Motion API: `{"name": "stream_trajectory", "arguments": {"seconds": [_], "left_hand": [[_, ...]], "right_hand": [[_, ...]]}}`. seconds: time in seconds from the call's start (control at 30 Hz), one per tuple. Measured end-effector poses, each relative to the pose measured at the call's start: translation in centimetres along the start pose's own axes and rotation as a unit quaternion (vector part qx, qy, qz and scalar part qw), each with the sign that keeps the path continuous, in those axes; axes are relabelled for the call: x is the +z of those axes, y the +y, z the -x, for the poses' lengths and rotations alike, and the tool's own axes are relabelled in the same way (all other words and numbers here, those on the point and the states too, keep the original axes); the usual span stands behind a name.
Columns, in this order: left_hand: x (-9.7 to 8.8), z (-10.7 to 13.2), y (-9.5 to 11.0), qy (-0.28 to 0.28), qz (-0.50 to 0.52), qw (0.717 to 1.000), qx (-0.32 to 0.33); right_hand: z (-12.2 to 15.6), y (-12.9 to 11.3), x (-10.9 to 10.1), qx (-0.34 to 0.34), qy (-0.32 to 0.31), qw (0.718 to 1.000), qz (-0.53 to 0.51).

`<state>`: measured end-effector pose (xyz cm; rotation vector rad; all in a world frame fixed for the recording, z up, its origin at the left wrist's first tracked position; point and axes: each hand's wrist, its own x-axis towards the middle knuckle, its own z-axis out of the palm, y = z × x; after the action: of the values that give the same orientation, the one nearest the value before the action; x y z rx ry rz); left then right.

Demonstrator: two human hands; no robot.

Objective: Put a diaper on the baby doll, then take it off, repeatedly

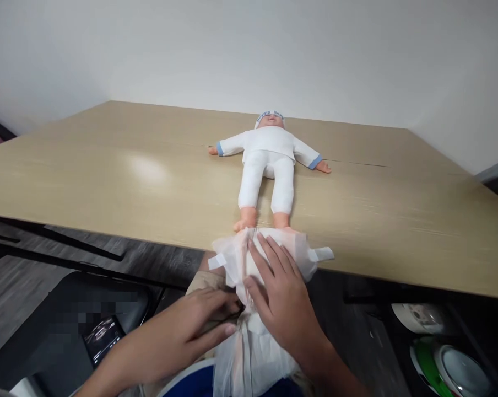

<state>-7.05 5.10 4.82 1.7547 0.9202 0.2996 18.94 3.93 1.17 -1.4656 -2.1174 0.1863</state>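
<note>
A white disposable diaper (254,268) lies unfolded from the table's front edge down over my lap, its side tabs spread left and right. My right hand (276,281) rests palm down on the upper part, fingers stretched out. At the narrow middle, my left hand (207,317) has curled fingers at the diaper's left edge; its fingertips are partly hidden. Just beyond the diaper, a baby doll (269,144) in a white outfit with blue cuffs lies on its back, arms out, its feet next to the diaper's upper edge.
The wooden table (158,193) reaches back to a white wall. To the lower left stands a black chair (38,331) with a dark glossy object (104,337) on it. Below the table at the right are rounded white and green items (428,358).
</note>
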Motion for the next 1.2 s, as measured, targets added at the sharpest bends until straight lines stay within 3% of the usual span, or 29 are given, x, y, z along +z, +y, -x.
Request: {"name": "stream_trajectory", "arguments": {"seconds": [0.1,0.17,0.23,0.3,0.4,0.5,0.57,0.63,0.73,0.9,1.07,1.2], "left_hand": [[-4.9,-0.8,1.6,-0.007,-0.081,0.996,0.035],[-7.3,-2.9,2.8,0.041,-0.12,0.989,0.08],[-8.8,-6.2,3.8,0.108,-0.19,0.964,0.154],[-9.5,-10.2,4.5,0.141,-0.317,0.91,0.226],[-9.3,-16.0,5.4,0.087,-0.526,0.805,0.26],[-8.7,-20.1,5.7,0.032,-0.627,0.715,0.307],[-8.7,-21.7,5.7,0.017,-0.652,0.677,0.341],[-9.0,-22.9,5.6,0.01,-0.654,0.657,0.374],[-9.6,-24.3,5.4,0.002,-0.606,0.664,0.437],[-10.7,-25.2,6.1,0.019,-0.486,0.738,0.469],[-13.4,-24.6,10.0,-0.001,-0.271,0.849,0.454],[-15.7,-25.1,13.9,0.078,-0.217,0.892,0.39]], "right_hand": [[0.1,-0.1,0.3,0.002,0.001,1.0,0.01],[-0.1,-0.2,0.4,0.004,0.001,1.0,0.025],[-0.3,-0.3,0.4,0.005,0.002,0.999,0.041],[-0.6,-0.5,0.3,0.005,0.0,0.998,0.06],[-0.8,-0.6,0.1,-0.006,0.002,0.995,0.097],[-0.9,-0.4,0.0,-0.022,0.014,0.993,0.114],[-0.9,-0.1,0.1,-0.024,0.018,0.994,0.109],[-0.8,0.1,0.3,-0.023,0.02,0.995,0.098],[-0.9,0.5,0.3,-0.017,0.014,0.996,0.089],[-2.6,1.5,-0.6,-0.02,-0.019,0.997,0.072],[-6.1,3.6,-1.1,0.001,-0.073,0.996,0.056],[-9.2,5.8,-0.7,0.015,-0.1,0.993,0.053]]}}
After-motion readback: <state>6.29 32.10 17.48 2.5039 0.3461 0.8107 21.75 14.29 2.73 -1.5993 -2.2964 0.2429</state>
